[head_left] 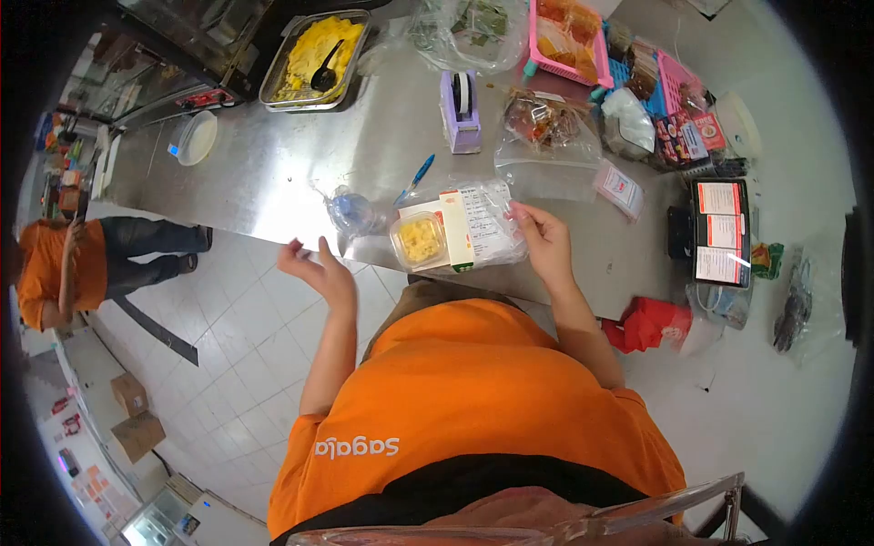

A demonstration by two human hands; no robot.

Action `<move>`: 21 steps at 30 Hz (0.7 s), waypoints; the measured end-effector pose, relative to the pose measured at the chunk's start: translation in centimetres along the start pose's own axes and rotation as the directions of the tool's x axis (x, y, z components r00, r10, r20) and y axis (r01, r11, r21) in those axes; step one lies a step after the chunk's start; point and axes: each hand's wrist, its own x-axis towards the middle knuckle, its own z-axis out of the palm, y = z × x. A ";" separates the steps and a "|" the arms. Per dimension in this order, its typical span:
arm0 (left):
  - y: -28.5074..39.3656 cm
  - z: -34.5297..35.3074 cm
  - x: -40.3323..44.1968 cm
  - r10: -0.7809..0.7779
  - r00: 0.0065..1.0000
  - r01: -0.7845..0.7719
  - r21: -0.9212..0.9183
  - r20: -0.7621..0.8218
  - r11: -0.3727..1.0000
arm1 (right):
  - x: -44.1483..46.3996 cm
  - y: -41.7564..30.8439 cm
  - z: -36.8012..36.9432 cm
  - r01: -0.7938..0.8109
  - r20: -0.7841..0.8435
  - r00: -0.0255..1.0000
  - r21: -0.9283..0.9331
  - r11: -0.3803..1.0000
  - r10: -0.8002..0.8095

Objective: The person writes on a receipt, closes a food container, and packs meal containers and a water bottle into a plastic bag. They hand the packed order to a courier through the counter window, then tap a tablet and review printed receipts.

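At the counter's near edge lies a clear plastic bag point(499, 246) around a white box with a printed receipt point(481, 218). A small clear tub of yellow food point(421, 239) sits at the left end of the box. My right hand point(544, 238) pinches the bag's right edge between thumb and fingers. My left hand point(319, 275) is raised off the counter's edge, left of the tub, fingers apart and holding nothing. Beyond it rests a crumpled clear plastic piece point(351, 215), with a blue pen point(416, 177) to its right.
Farther back on the steel counter point(264, 173) are a purple tape dispenser point(462, 114), a tray of yellow food point(319, 55), a bagged food pack point(546, 127) and a pink basket point(569, 45). A tablet point(721, 232) stands right. Another person point(68, 264) stands far left.
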 end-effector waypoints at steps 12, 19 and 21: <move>-0.3 4.5 -7.7 -0.481 0.460 0.742 -0.026 0.747 0.670 | -0.7 2.4 -2.1 -0.045 0.057 0.998 0.342 0.939 0.027; 0.4 5.7 -8.4 -0.496 0.563 0.657 0.006 0.661 0.754 | -1.0 2.7 -4.6 0.018 -0.030 1.000 0.287 0.958 -0.010; 0.4 5.8 -8.3 -0.481 0.630 0.567 0.062 0.610 0.821 | -0.9 2.4 -4.3 0.037 -0.022 0.999 0.230 0.973 -0.032</move>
